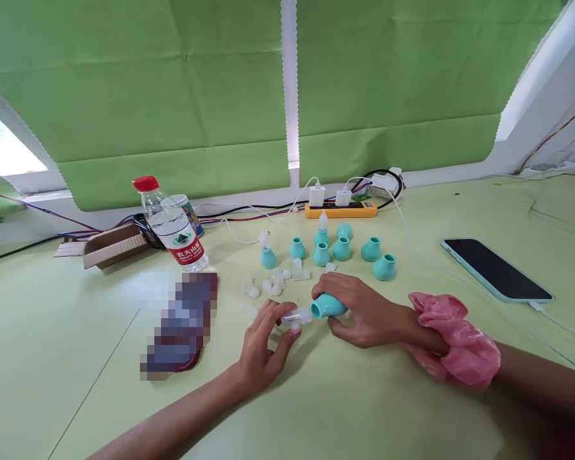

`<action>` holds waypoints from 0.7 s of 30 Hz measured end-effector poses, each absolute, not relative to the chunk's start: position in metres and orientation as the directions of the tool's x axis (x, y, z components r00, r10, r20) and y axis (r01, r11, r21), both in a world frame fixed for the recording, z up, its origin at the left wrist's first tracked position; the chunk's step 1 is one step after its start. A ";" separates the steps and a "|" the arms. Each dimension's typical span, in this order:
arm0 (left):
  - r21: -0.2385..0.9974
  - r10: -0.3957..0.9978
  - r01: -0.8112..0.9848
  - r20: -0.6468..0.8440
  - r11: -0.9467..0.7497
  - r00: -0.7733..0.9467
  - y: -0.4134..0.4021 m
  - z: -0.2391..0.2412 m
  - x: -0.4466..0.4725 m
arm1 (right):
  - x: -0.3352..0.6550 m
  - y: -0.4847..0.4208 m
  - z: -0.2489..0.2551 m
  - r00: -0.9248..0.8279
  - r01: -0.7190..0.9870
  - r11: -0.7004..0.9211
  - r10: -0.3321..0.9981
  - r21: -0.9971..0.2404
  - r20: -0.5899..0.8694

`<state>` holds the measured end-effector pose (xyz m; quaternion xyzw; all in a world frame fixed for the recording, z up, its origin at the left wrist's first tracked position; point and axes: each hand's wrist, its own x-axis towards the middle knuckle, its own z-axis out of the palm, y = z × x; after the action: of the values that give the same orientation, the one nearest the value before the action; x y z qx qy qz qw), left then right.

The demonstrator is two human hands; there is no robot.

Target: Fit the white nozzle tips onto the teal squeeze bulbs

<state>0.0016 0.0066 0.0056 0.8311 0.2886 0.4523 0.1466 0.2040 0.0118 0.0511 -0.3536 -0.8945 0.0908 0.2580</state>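
Observation:
My right hand (pixel 364 311) is wrapped round a teal rubber bulb (pixel 329 307) lying sideways, its mouth pointing left. My left hand (pixel 263 342) pinches a clear plastic tip (pixel 298 316) right at the bulb's mouth. Both hands rest low over the pale green table (pixel 364 409). A pink scrunchie (pixel 453 348) sits on my right wrist. Behind the hands stand several more teal bulbs (pixel 342 249), two with white tips fitted. Loose clear tips (pixel 273 282) lie scattered left of them.
A water bottle (pixel 172 227) with a red cap stands at the back left, beside a can and a cardboard box (pixel 112 246). A blurred dark object (pixel 182 326) lies left of my left hand. A phone (pixel 496 268) lies at right. An orange power strip (pixel 340 209) with chargers and cables runs along the wall.

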 end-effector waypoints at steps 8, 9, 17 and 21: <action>0.521 0.598 0.298 0.643 -0.800 0.479 0.007 0.007 0.004 | 0.201 0.011 0.029 -0.646 0.670 0.737 0.636 -0.085 0.422; 0.520 0.592 0.291 0.641 -0.803 0.489 0.007 0.007 0.004 | 0.202 0.012 0.027 -0.656 0.680 0.733 0.625 -0.028 0.423; 0.469 0.539 0.275 0.646 -0.839 0.540 0.010 0.000 0.004 | 0.206 0.014 0.024 -0.714 0.676 0.713 0.570 0.189 0.406; 0.426 0.503 0.272 0.667 -0.863 0.549 0.009 -0.001 0.004 | 0.206 0.014 0.026 -0.726 0.664 0.732 0.582 0.151 0.367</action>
<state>0.0043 0.0093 -0.0006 0.8693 0.2229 0.4191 0.1376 0.2063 0.0138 0.0265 -0.3390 -0.9187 -0.1372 0.1492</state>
